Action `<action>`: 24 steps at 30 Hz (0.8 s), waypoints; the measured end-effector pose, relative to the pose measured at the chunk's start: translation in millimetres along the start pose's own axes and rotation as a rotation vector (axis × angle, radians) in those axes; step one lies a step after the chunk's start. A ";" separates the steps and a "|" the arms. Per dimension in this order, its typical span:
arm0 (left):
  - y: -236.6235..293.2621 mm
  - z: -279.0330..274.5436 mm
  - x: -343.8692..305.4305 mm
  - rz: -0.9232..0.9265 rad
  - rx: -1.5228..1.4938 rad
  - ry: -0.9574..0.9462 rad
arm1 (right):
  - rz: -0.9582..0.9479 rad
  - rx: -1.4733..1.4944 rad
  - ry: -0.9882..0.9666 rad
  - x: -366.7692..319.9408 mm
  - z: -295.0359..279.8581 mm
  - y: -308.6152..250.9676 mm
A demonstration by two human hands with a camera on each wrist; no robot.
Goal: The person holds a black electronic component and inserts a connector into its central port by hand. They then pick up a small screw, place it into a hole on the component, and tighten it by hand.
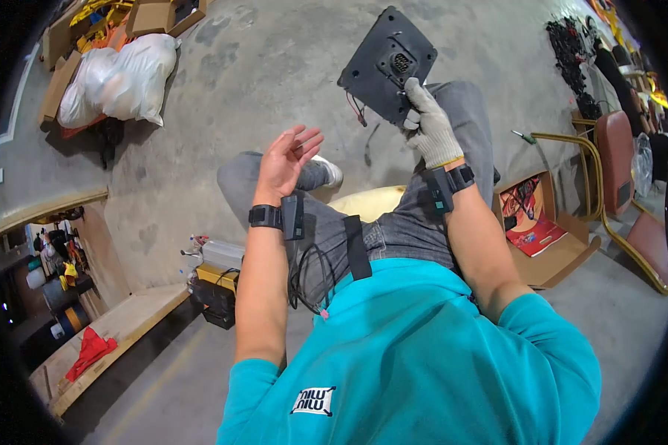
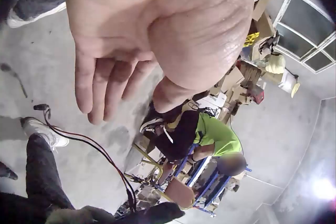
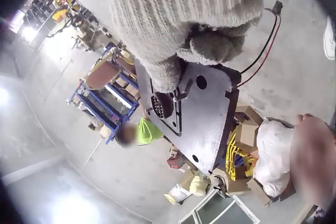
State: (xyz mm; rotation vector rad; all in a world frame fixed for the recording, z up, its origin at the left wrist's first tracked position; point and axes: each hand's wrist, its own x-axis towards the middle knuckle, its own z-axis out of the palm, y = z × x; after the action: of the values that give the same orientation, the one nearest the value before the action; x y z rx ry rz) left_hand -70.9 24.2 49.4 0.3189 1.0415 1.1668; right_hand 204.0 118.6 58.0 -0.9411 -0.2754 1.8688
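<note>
A flat black plate [image 1: 375, 70] with holes near its corners and a round multi-pin connector [image 1: 401, 63] at its middle is in the head view. My right hand [image 1: 433, 124], in a knitted glove, grips its near edge with the thumb across the top face. Red and black wires [image 3: 265, 50] ending in a small plug hang from the plate; these wires [image 2: 100, 153] also show in the left wrist view. My bare left hand [image 1: 283, 163] is raised apart from the plate, palm up, fingers loosely extended, holding nothing.
White sacks [image 1: 122, 78] and cardboard boxes lie on the floor at the far left. An opened carton [image 1: 564, 259] and a metal-framed chair [image 1: 616, 163] stand at the right. A wooden bench [image 1: 119, 334] is at the left. Another person [image 2: 215, 137] in bright green is farther off.
</note>
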 end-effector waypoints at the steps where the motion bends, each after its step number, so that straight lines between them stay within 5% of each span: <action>1: -6.5 -0.7 -0.8 0.007 -0.007 0.005 | 0.005 -0.007 -0.006 1.0 -1.5 0.4; 7: -56.3 14.7 -7.5 -0.241 0.145 0.068 | -0.050 0.097 -0.004 -0.7 5.7 -6.1; 24: -79.7 26.8 -10.8 -0.101 0.116 0.130 | 0.034 -0.018 -0.146 -1.0 6.9 11.6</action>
State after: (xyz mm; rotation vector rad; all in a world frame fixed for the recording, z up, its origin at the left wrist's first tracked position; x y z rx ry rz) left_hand -2.0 -10.2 14.0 0.2809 1.2287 1.0498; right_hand 191.5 113.5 56.6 -0.8267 -0.3671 1.9726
